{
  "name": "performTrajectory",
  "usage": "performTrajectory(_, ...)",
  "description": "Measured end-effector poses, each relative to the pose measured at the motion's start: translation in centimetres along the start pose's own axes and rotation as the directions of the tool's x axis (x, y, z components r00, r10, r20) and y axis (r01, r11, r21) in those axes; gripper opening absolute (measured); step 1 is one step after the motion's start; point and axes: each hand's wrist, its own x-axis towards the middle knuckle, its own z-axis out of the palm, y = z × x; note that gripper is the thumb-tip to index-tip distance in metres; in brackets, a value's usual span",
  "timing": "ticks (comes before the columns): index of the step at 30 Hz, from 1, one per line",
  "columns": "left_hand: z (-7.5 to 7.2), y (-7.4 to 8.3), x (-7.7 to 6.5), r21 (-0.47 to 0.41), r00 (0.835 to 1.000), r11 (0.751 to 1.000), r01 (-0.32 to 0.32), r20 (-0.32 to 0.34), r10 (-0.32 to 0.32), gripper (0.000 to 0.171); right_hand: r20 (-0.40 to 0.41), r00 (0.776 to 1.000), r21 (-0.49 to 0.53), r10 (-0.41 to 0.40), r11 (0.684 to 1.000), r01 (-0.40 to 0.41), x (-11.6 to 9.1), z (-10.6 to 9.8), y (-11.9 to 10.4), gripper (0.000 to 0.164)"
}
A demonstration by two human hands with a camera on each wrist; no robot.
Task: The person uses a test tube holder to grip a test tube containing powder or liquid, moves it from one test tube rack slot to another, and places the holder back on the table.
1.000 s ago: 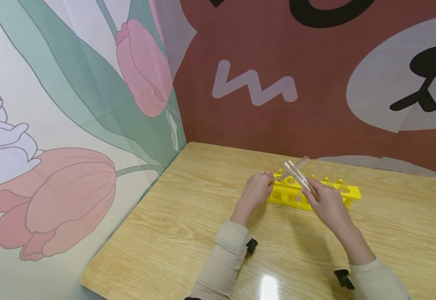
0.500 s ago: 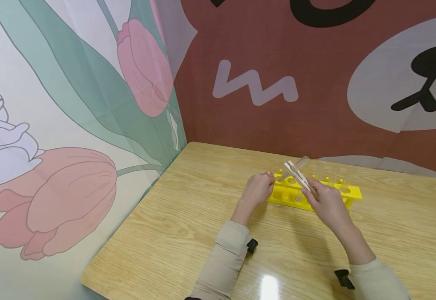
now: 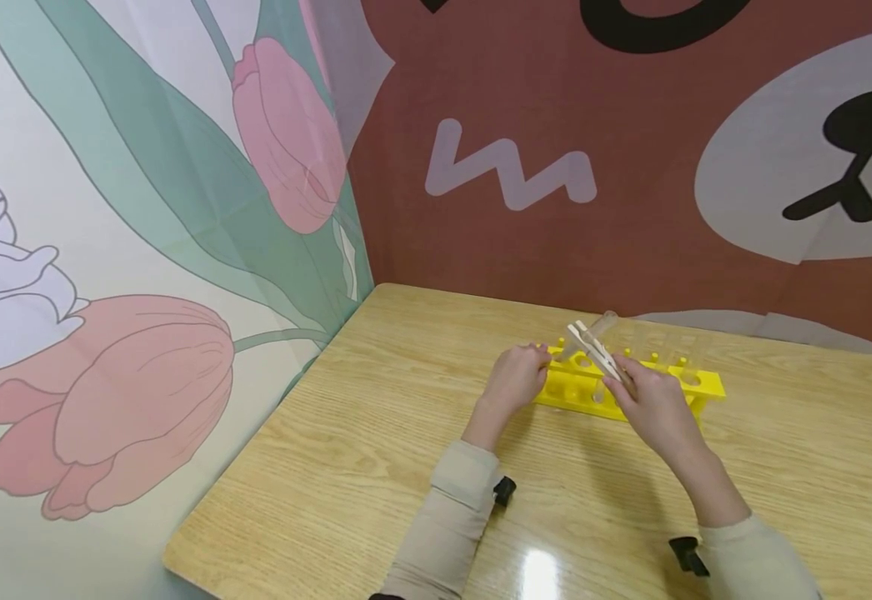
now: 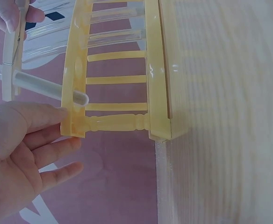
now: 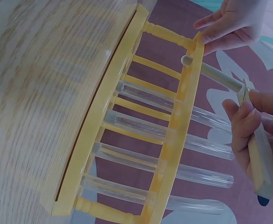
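Tube (image 5: 220, 78): clear, tilted, rounded tip just through the upper plate at the rack's left-end hole; remainder stands out above. It is gripped near mid-length by a wooden clip (image 5: 262, 163), which the right hand (image 3: 657, 408) pinches between thumb and curled fingers.

Rack (image 5: 113, 84): yellow, upright, near the tabletop's back edge, right of its back-left corner. Left hand (image 3: 509, 385) pinches the left end of the upper plate; its lower fingers lie spread, off the rack.

Four other tubes (image 5: 141, 127) stand in the rack towards its right end.

Step in hand (judged): passing the tube through the end hole by clip; inward or outward cannot be told from a single moment. Next move likely calls for bringing the tube square to the hole, the rack steadied from the left.

Tabletop (image 3: 376, 417): pale wood grain, glare spot near the front. Beyond its back edge, a brown printed backdrop (image 3: 481, 267).

Labels: no brand or legible writing; the backdrop's pale zigzag reads as decoration.
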Motion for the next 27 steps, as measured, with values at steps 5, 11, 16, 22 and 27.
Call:
performTrajectory(5,-0.1,0.04,-0.03,-0.007,1.0,1.0,0.0,0.001,0.0,0.017,0.016,1.0,0.001,0.009,1.0,-0.009,0.1,-0.05,0.01,0.035)
performTrajectory(11,-0.11,0.06,-0.05,-0.005,1.0,1.0,-0.003,0.002,0.003,0.017,0.026,0.999,-0.002,0.02,1.0,-0.02,0.24,-0.1,0.02,0.037)
performTrajectory(16,-0.09,0.06,-0.07,-0.005,1.0,1.0,0.0,0.002,0.0,0.017,0.022,1.0,-0.006,0.01,1.0,-0.01,0.26,-0.09,0.04,0.037)
performTrajectory(22,-0.02,0.04,-0.02,0.0,1.0,1.0,0.002,0.003,-0.002,0.017,0.02,1.0,-0.004,0.001,1.0,-0.001,0.28,-0.1,0.02,0.036)
performTrajectory(27,0.02,0.04,0.02,0.004,1.0,1.0,-0.004,-0.001,0.004,0.017,0.018,1.0,0.001,0.001,1.0,-0.001,0.29,-0.11,0.06,0.035)
